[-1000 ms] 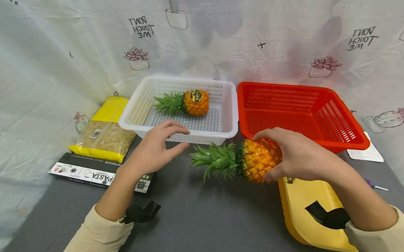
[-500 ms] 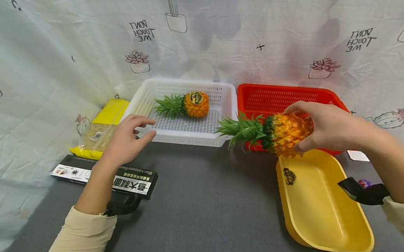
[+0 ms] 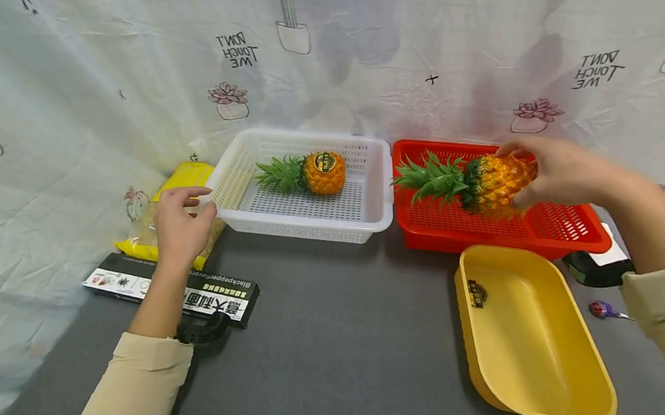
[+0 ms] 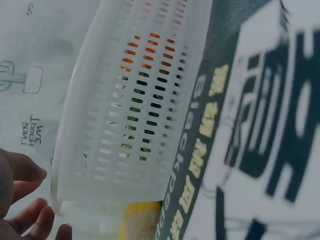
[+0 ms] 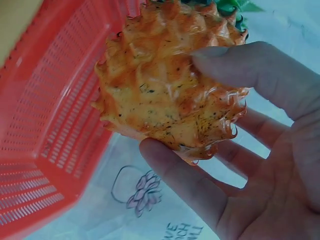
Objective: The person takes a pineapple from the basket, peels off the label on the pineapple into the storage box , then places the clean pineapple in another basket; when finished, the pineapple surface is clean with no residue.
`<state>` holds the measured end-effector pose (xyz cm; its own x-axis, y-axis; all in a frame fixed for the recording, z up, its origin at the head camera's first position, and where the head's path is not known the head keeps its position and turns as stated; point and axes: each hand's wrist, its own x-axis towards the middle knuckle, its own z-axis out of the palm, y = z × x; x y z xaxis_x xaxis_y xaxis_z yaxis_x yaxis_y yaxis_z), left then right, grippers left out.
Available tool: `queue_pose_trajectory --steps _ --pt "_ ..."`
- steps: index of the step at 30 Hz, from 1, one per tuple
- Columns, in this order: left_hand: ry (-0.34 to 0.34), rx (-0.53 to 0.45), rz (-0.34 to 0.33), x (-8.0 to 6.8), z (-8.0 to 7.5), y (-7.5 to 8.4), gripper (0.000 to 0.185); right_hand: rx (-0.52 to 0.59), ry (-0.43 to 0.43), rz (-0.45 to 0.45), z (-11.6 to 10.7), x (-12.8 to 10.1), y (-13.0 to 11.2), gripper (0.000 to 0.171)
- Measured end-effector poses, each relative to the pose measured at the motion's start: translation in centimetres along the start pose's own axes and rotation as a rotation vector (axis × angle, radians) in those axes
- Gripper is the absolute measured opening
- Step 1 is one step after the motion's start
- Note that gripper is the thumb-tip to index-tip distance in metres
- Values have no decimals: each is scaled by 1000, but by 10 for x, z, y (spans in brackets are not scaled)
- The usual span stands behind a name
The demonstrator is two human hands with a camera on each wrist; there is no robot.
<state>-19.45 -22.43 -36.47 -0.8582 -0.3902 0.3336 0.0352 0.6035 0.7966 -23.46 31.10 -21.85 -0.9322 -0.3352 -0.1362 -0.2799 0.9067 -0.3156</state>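
Right hand: the right hand (image 3: 561, 172) grips a pineapple (image 3: 499, 180) by its yellow body, thumb on one side and fingers curled round the other; the right wrist view shows the fingertips (image 5: 240, 65) pressed into the knobbly skin.
Pineapple held: it lies on its side in the air, green leaves pointing toward the white basket, above the floor of the red basket (image 3: 591, 235) and not touching it.
Left hand: the left hand (image 3: 180, 226) holds nothing, fingers loosely bent, hovering just beside the near left corner of the white basket (image 3: 378, 217), above a yellow bag of pasta (image 3: 180, 181).
Other pineapple: a second pineapple (image 3: 323, 171) lies on its side inside the white basket.
Nearby: an empty yellow tray (image 3: 531, 350) sits on the grey table (image 3: 328, 349) in front of the red basket; a black pasta box (image 3: 216, 292) lies near the left wrist.
Step in hand: I judge the fruit is being carried into the red basket, about to be set down.
Next move: lowering the fruit to the mesh floor and only then opening the fingers, so that it does not roll.
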Motion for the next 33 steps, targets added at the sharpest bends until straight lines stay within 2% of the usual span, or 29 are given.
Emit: queue_pose_trajectory --steps 4,6,9,13,18,20,22,28,33 --pt "-8 -26 -110 4 -1 -1 45 -3 -25 21 -6 14 12 86" --pt "-31 -76 -182 6 -1 -2 48 6 -32 26 -7 20 16 85" --pt "-80 -287 -321 9 1 -5 50 15 -42 34 -7 28 22 84" --pt "-114 -648 -493 12 6 -10 51 25 -71 62 -7 39 30 87" --pt "-176 -960 -622 12 7 -21 53 71 -122 93 -6 54 41 86" --pt "-202 -1035 -644 12 6 -24 53 96 -140 111 -5 58 47 85" --pt "-213 -1066 -641 11 6 -25 52 111 -163 131 -3 62 52 86" --pt "-195 -1048 -599 9 3 -24 53 49 -205 178 10 70 64 87" --pt "-206 -1028 -575 10 5 -22 55 140 -229 247 23 73 72 83"
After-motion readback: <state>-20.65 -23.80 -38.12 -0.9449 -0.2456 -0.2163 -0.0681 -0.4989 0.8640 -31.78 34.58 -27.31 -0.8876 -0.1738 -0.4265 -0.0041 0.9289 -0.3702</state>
